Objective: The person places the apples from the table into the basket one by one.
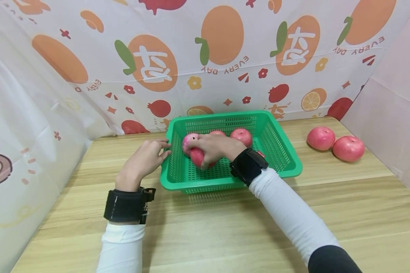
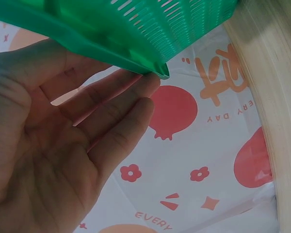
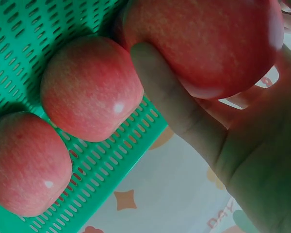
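Observation:
A green plastic basket (image 1: 210,185) with slotted walls stands on the table and holds several red apples. Inside its left part, my right hand (image 1: 214,147) grips a red apple (image 1: 197,157), its thumb pressed along the skin in the right wrist view. Just behind that fruit, a pinker apple (image 1: 188,145) with a dark spot shows, partly covered by the fingers. Two more apples, one round and glossy (image 1: 241,137) and one half hidden (image 1: 217,132), rest toward the back wall. At the left rim, my left hand (image 2: 63,131) touches the basket's edge with loosely extended fingers.
Right of the basket, two apples (image 1: 321,138) (image 1: 349,148) sit side by side on the wooden table (image 1: 205,231). A fruit-printed cloth (image 1: 222,91) hangs behind the table, and pale sheets flank it left and right.

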A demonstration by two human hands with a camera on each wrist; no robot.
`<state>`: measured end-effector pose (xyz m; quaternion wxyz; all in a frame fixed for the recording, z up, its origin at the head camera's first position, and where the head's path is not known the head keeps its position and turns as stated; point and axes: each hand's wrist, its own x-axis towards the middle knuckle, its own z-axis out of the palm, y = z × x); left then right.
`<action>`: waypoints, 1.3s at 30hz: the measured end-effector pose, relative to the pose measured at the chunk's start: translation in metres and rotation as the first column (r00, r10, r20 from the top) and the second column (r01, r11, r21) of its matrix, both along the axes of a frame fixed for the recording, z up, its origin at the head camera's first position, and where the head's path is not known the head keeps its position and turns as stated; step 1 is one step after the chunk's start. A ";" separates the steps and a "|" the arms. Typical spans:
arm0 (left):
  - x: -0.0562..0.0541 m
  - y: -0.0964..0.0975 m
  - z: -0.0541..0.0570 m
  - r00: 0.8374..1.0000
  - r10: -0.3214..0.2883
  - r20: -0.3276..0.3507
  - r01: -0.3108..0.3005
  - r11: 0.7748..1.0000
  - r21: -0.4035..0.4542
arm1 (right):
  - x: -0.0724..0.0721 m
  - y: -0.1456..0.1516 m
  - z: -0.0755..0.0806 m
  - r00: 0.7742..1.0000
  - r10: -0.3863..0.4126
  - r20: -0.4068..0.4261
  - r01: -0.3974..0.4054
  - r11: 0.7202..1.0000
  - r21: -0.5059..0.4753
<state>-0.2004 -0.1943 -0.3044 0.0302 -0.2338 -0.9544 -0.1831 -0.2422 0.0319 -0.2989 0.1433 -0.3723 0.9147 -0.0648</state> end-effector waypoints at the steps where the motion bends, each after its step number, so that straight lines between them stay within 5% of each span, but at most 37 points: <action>1: 0.000 0.000 0.000 1.000 0.001 0.000 -0.001 1.000 -0.001 | 0.000 -0.001 0.000 1.000 0.002 0.002 -0.002 1.000 0.003; 39: 0.001 -0.002 0.001 1.000 -0.006 0.004 0.006 1.000 0.004 | 0.000 -0.022 -0.002 0.992 0.049 0.117 -0.060 0.994 0.095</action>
